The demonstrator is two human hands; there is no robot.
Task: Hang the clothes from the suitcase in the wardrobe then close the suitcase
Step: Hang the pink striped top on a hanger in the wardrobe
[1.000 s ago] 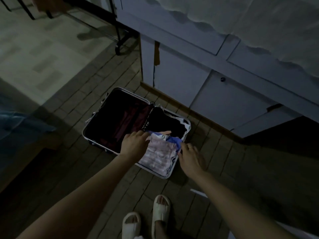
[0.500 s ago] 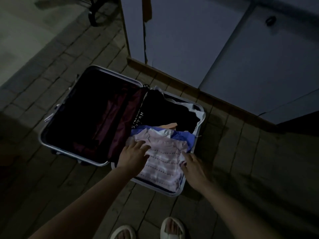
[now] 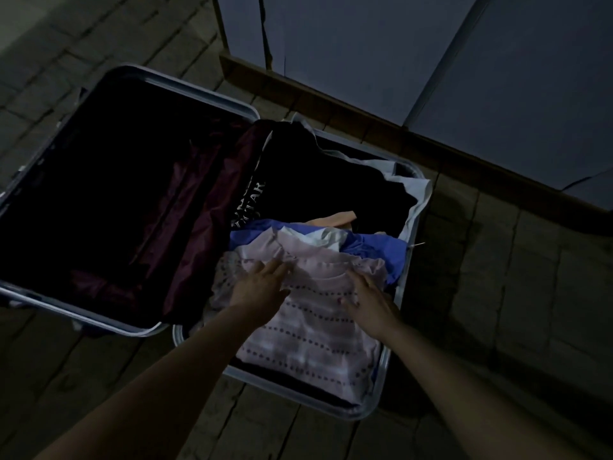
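left hand [image 3: 257,287] and right hand [image 3: 368,302] flat, fingers spread, on pink dotted top [image 3: 315,323]; nothing gripped. top uppermost in right half of open suitcase [image 3: 386,370] on floor. risk: lifting drags blue garment [image 3: 371,247] underneath, pile spills over rim.

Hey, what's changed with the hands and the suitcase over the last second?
Both hands moved inward onto the pink dotted top: the left hand slid from its left edge onto the upper part, and the right hand came off the suitcase's right rim onto the fabric. Fingers lie fairly flat; nothing is lifted yet. The camera dropped closer. The suitcase lies open as before, with the black garment and blue garment unmoved.
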